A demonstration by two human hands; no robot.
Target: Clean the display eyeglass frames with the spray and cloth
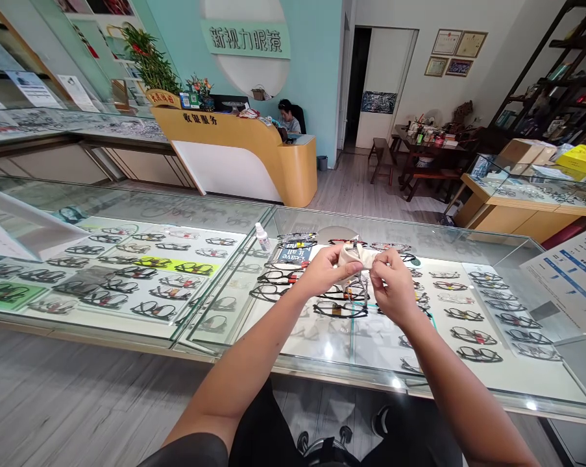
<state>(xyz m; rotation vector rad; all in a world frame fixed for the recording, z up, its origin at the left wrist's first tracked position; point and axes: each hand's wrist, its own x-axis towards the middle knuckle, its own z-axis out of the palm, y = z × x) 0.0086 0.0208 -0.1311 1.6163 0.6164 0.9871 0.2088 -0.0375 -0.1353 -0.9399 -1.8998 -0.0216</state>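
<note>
Over the glass display counter (468,237), my left hand (322,269) and my right hand (394,285) are both closed around a pale cleaning cloth (358,257). A pair of glasses (355,285) is wrapped in the cloth, and its dark frame hangs below between the two hands. My left fingers pinch the cloth from the left side. My right fingers pinch it from the right. Rows of spectacle frames (472,336) lie inside the case under my hands.
A small white spray bottle (262,237) stands on the glass to the left of my hands. A printed sheet (572,275) lies at the right end. A person sits behind the yellow reception desk (254,146) across the floor. Wooden table and benches (419,159) stand at the back right.
</note>
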